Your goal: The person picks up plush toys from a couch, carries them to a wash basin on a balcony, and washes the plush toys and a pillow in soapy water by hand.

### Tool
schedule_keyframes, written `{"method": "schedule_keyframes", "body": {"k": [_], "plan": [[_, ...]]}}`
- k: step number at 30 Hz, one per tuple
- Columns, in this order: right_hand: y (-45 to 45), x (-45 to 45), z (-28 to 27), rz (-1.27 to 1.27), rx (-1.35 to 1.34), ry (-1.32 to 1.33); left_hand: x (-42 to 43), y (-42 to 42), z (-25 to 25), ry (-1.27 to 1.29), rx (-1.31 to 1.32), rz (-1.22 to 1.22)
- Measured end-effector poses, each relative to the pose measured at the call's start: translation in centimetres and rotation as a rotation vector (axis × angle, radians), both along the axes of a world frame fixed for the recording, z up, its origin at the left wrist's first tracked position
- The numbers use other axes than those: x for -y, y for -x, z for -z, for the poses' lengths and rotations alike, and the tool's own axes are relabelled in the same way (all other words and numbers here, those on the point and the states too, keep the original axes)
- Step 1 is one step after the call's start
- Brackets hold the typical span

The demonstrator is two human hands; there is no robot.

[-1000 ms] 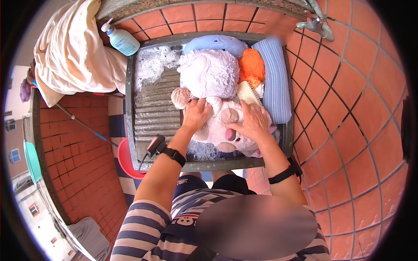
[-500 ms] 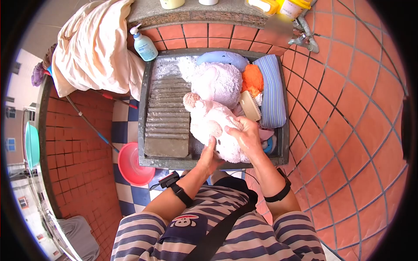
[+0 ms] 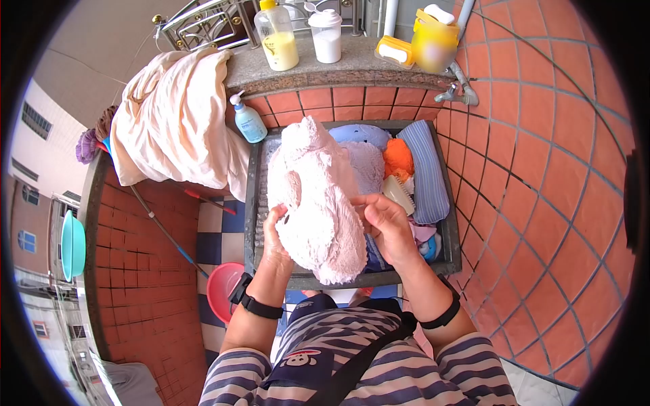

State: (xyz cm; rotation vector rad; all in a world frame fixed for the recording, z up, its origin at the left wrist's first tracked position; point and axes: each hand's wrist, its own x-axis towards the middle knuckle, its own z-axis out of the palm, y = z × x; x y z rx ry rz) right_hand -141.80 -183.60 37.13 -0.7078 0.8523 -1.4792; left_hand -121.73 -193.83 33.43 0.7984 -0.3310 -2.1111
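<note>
A fluffy pale-pink plush toy (image 3: 321,210) is held up over the dark stone wash sink (image 3: 455,261), between my two hands. My left hand (image 3: 274,238) grips its lower left side, thumb pressed into the pile. At the right side, my right hand (image 3: 391,229) has its fingers on the toy's edge, the fingertips partly behind it. Behind the toy, in the sink, lie a lilac fluffy plush (image 3: 364,166), a blue plush (image 3: 363,135), an orange piece (image 3: 398,159), a cream scrub brush (image 3: 398,195) and a blue striped cushion (image 3: 428,172). The toy hides most of the ribbed washboard.
A blue pump bottle (image 3: 249,122) stands at the sink's back left corner. On the ledge are a yellow-capped bottle (image 3: 277,47), a white-lidded jar (image 3: 326,40) and yellow containers (image 3: 433,44). Cream cloth (image 3: 172,125) drapes the left wall. A pink basin (image 3: 223,292) sits on the floor.
Both hands have lifted the pink plush toy off the sink and turned it more upright, shifting it slightly left. The camera view has tilted up, showing more of the ledge.
</note>
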Motion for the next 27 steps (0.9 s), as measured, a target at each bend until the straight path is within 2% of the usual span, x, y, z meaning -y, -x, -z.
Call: {"method": "schedule_keyframes", "body": {"k": [1, 3, 5, 7, 8, 11, 12, 13, 15, 17, 19, 20, 21, 23, 24, 25, 26, 27], "plan": [[1.0, 1.0, 1.3, 0.013, -0.031, -0.053, 1.2, -0.4, -1.4, 0.031, 0.069, -0.015], [1.3, 3.4, 4.4, 0.21, -0.045, -0.131, 4.1, -1.9, -2.0, 0.103, 0.151, -0.043], [0.7, 5.0, 6.6, 0.16, -0.096, -0.227, 7.0, -4.1, -1.1, 0.297, 0.261, 0.033], [-0.7, 6.4, 8.1, 0.113, -0.09, -0.326, 8.2, -4.9, -1.9, 0.483, 0.504, 0.13], [-1.2, 7.2, 8.8, 0.046, -0.104, -0.308, 8.3, -5.1, -2.1, 0.482, 0.609, 0.165], [-3.7, 9.1, 9.4, -0.008, -0.107, -0.354, 9.8, -6.9, 3.3, 0.77, 0.898, 0.301], [-4.1, 10.0, 10.1, -0.061, -0.089, -0.373, 9.7, -7.3, 3.7, 0.76, 1.115, 0.412], [-4.5, 10.5, 10.7, -0.073, -0.095, -0.384, 9.0, -7.8, 4.1, 0.952, 1.379, 0.406], [-5.5, 11.6, 11.8, -0.075, -0.237, -0.489, 7.7, -8.7, 5.4, 1.061, 1.598, 0.581], [-6.3, 13.1, 13.3, -0.099, -0.295, -0.547, 6.6, -10.3, 6.3, 1.039, 1.571, 0.617], [-7.0, 15.0, 13.8, 0.002, -0.518, -0.492, 4.8, -11.2, 4.9, 0.94, 1.498, 0.416], [-7.2, 15.9, 13.7, 0.06, -0.654, -0.419, 4.1, -12.0, 4.5, 0.705, 1.494, 0.367], [-7.2, 17.0, 13.4, 0.043, -0.707, -0.44, 3.1, -13.1, 5.4, 0.686, 1.498, 0.357], [-7.6, 19.0, 12.4, 0.058, -0.914, -0.371, 1.3, -15.1, 7.5, -0.046, 1.229, -0.017], [-8.0, 20.0, 12.3, 0.068, -1.0, -0.353, 0.9, -15.1, 6.9, -0.061, 1.229, -0.03], [-8.5, 20.9, 11.9, 0.048, -1.005, -0.348, 0.2, -14.8, 5.5, -0.459, 0.865, -0.007], [-9.1, 21.9, 11.6, 0.024, -1.15, -0.311, -0.1, -14.5, 4.9, -0.819, 0.465, 0.013], [-9.8, 22.7, 11.3, 0.005, -1.293, -0.268, -0.1, -14.5, 5.0, -0.825, 0.459, 0.0]]}}
